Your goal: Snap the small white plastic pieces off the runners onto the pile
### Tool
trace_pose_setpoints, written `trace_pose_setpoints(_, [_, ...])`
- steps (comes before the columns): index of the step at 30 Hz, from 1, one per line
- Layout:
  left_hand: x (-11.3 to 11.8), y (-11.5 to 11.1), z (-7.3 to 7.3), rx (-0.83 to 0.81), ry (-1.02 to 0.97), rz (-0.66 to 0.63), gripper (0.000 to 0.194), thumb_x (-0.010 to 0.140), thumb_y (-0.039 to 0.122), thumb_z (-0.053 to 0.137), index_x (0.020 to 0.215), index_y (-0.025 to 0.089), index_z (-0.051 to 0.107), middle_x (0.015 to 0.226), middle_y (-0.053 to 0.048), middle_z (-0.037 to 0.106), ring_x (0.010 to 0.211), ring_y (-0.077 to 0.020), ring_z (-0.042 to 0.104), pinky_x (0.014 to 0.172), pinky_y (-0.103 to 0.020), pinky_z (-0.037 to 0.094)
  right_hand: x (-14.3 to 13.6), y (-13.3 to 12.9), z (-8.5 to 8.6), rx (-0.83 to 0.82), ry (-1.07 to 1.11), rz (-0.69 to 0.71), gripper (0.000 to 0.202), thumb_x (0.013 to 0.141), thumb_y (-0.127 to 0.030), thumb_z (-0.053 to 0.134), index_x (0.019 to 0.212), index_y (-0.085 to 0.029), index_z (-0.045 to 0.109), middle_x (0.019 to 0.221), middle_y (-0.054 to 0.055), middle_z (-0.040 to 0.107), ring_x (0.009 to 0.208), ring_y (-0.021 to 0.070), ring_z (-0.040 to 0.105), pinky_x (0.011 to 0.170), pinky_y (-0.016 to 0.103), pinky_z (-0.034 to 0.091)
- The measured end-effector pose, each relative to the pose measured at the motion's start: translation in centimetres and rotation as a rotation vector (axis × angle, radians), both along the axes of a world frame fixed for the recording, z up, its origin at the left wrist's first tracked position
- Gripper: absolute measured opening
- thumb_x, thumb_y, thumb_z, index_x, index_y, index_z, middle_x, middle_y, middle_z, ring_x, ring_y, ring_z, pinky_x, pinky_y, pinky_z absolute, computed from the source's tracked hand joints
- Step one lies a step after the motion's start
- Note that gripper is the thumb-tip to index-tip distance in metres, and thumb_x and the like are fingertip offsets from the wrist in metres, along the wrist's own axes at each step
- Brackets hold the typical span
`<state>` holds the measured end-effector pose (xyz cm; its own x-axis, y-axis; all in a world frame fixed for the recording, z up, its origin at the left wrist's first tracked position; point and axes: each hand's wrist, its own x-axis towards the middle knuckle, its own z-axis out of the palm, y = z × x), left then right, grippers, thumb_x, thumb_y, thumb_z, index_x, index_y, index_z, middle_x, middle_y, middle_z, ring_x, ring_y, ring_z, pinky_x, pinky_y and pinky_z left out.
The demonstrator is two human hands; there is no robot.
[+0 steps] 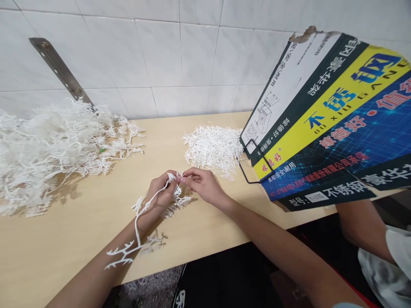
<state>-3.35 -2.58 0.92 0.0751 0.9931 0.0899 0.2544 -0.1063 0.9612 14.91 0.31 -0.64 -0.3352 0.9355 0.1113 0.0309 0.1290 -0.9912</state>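
My left hand (162, 190) is closed around a white branched plastic sprig (138, 226), whose long stem hangs down over my left forearm. Fingertips of my right hand (201, 182) pinch at the sprig's upper end, touching the left fingertips. What lies between the right fingertips is too small to make out fully. More white twiggy pieces (181, 200) show just under and beside my left hand. Beyond my hands lies a flat pile of small white pieces (213, 147). A large tangled heap of white branched sprigs (54, 149) covers the left of the table.
A printed cardboard box panel (327, 115) stands at the right, beside a black wire stand (248, 171). Behind it another person's arm (364, 229) shows. A metal bracket (61, 70) leans at the tiled wall (167, 51). The wooden table (205, 231) ends near me.
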Motion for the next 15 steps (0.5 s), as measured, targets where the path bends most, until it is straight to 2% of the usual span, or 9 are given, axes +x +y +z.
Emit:
trace_pose_setpoints(4, [-0.4,0.19,-0.23,0.049,0.077,-0.045,0.024,0.096,0.041,0.059,0.092,0.02,0.07,0.069,0.0,0.06,0.061,-0.0147,0.048,0.059,-0.025,0.036,0.13,0.14,-0.23,0.06,-0.077,0.015,0.029,0.091,-0.047,0.069,0.099,-0.019,0.071,0.082,0.002,0.069,0.066,0.0137,0.06,0.062,0.027,0.047])
trace_pose_setpoints(6, [-0.47,0.32,-0.34,0.062,0.108,-0.039,0.024,0.095,0.04,0.059,0.091,0.02,0.07,0.07,-0.001,0.063,0.062,-0.0158,0.05,0.06,-0.026,0.036,0.17,0.07,0.02,0.136,-0.151,0.004,0.024,0.094,-0.043,0.064,0.099,-0.02,0.07,0.084,0.002,0.069,0.067,0.0136,0.06,0.064,0.026,0.045])
trace_pose_setpoints(9, [-0.44,0.42,-0.42,0.062,0.208,-0.047,0.023,0.096,0.039,0.056,0.093,0.02,0.068,0.07,-0.001,0.063,0.062,-0.0162,0.052,0.061,-0.026,0.037,0.14,-0.24,0.43,0.284,-0.354,-0.017,0.018,0.098,-0.034,0.057,0.092,-0.02,0.067,0.076,0.0,0.066,0.065,0.0127,0.055,0.063,0.025,0.038])
trace_pose_setpoints(12, [-0.37,0.37,-0.31,0.104,0.303,-0.125,0.022,0.098,0.038,0.051,0.093,0.021,0.064,0.067,0.002,0.058,0.06,-0.0151,0.049,0.061,-0.026,0.036,0.12,-0.56,0.39,0.401,-0.535,-0.046,0.019,0.097,-0.027,0.053,0.08,-0.02,0.059,0.07,-0.002,0.059,0.061,0.0116,0.047,0.06,0.025,0.03])
trace_pose_setpoints(15, [-0.24,0.25,0.11,0.093,0.329,-0.202,0.024,0.099,0.039,0.049,0.089,0.02,0.06,0.065,0.004,0.052,0.058,-0.0139,0.044,0.06,-0.026,0.034,0.31,-0.6,0.13,0.464,-0.601,-0.064,0.018,0.092,-0.022,0.053,0.074,-0.02,0.054,0.067,-0.003,0.053,0.059,0.0103,0.041,0.059,0.025,0.026])
